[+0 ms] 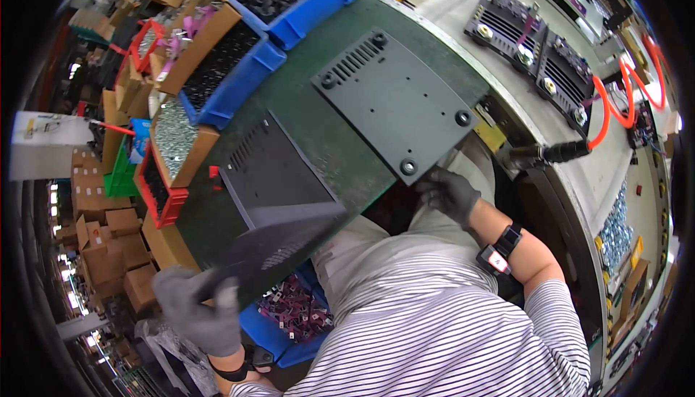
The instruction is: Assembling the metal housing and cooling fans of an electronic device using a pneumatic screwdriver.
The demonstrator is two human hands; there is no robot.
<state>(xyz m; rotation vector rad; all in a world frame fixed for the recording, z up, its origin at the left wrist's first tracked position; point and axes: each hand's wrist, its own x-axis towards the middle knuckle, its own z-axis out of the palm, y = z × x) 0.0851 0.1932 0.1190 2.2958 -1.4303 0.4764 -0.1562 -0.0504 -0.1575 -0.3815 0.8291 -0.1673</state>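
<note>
My gloved left hand (199, 310) is closed on the near end of a bent, dark metal cover (286, 236). The cover's perforated near face is tilted up and slightly blurred, while its slotted part rests on the green work surface. To the right lies a flat, dark grey metal panel (387, 103), with round black feet at its corners, slots at the far end and several small holes. My gloved right hand (450, 195) is at this panel's near right edge, fingers curled against it. Some of its fingertips are hidden.
Blue bins of black parts (289, 24) stand at the back left, beside a carton of small metal screws (175, 140) and a red bin (163, 194). A blue bin of small purplish parts (289, 314) sits below the table edge. At right are slotted assemblies (532, 53) and a driver (565, 152) on an orange coiled hose.
</note>
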